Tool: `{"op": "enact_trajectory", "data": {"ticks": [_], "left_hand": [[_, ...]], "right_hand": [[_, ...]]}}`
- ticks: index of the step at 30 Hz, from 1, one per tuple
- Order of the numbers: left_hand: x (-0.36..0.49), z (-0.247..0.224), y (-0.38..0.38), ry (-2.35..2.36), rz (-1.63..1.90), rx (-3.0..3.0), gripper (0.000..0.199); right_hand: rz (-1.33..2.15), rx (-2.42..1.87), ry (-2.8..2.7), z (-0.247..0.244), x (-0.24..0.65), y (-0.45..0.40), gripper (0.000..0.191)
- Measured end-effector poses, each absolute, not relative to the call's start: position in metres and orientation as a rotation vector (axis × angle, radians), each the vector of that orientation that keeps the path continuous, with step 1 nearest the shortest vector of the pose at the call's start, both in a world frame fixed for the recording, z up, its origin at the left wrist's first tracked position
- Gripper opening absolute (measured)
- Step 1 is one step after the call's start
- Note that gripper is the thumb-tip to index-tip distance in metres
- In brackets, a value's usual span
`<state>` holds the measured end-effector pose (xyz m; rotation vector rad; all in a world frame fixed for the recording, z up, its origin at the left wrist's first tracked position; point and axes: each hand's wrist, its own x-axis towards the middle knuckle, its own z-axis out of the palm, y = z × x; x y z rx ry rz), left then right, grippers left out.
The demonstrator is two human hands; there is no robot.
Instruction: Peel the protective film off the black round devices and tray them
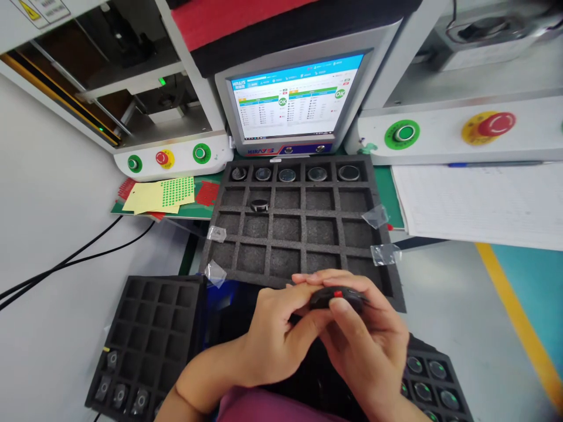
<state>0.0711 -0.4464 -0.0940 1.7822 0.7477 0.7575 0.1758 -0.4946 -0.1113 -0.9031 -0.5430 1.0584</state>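
Observation:
Both hands meet over the near edge of a black foam tray (288,225). They hold a black, rounded device with a small red part (323,298); its exact kind cannot be made out. My left hand (281,328) pinches its left end between thumb and fingers. From the right, my right hand (369,334) wraps it, the thumb pressed beside the red part. In the tray's far row sit several round watch cases (287,175). One more watch case (259,205) stands tilted on a divider in the second row.
A lit monitor (303,99) stands behind the tray, between two machines with green buttons (404,134) and red stop buttons (497,123). Yellow sticker sheets (152,196) lie left, papers (479,199) with a pen right. Foam trays holding parts stand lower left (145,322) and lower right (440,351).

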Motion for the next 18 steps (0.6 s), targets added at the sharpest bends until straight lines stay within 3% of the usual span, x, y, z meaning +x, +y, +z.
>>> {"op": "enact_trajectory", "data": {"ticks": [18], "left_hand": [[0.0676,-0.0918,-0.4513,0.632,0.863,2.445,0.028]], "right_hand": [[1.110,-0.716,-0.452,-0.1017,0.1775,-0.4958,0.011]]}}
